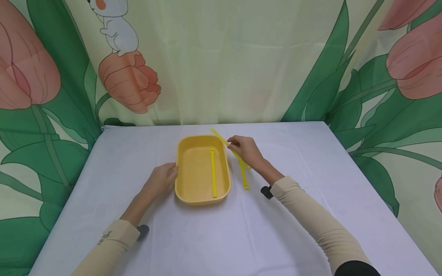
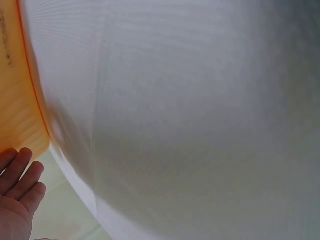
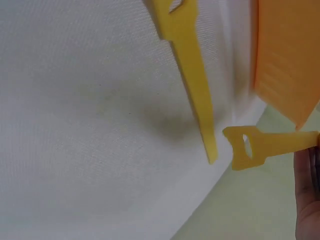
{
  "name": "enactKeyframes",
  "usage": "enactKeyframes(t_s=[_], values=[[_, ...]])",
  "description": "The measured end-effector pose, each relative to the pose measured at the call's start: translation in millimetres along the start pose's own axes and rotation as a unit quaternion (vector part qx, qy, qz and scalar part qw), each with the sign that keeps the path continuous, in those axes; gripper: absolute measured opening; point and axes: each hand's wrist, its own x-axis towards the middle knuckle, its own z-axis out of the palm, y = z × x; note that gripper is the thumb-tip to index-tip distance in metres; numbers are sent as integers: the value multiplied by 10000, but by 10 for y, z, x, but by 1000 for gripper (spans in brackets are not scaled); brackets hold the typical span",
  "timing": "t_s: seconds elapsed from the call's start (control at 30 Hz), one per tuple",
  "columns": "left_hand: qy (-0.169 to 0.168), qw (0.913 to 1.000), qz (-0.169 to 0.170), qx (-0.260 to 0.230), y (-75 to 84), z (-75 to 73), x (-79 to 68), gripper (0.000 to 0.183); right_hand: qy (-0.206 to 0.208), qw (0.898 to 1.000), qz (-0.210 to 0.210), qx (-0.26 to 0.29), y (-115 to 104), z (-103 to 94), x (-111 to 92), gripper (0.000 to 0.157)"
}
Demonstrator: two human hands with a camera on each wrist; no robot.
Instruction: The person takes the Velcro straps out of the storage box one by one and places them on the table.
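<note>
yellow saw pieces (image 1: 213,174), apparently being loaded: your left hand (image 1: 161,179) rests straight-fingered against the tray (image 1: 193,172) at nine o'clock; one lies inside, a loose piece (image 1: 243,176) outside at three. at two, your right hand (image 1: 244,149) pinches a third piece (image 3: 280,144), which likely wants lowering inside next.

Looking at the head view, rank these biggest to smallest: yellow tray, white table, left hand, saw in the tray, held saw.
1. White table
2. Yellow tray
3. Left hand
4. Saw in the tray and held saw: unranked; they look alike, and the right hand partly covers the second.
</note>
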Motion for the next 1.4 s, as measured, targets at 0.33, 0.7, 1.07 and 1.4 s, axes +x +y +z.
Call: enactKeyframes(t_s=[0.33,0.7,1.07,1.4], values=[[112,9998,153,26,5,-12,-5,39,92,9969,780,102,147,-26,-32,24],[71,9999,119,13,-26,15,16,39,-140,9816,1886,245,333,-71,-165,28],[122,9998,125,48,-32,-3,19,40,-67,9632,2656,406,583,-56,-328,26],[80,9999,120,53,-43,-5,17,41,-90,9573,2828,593,649,-47,-390,23]])
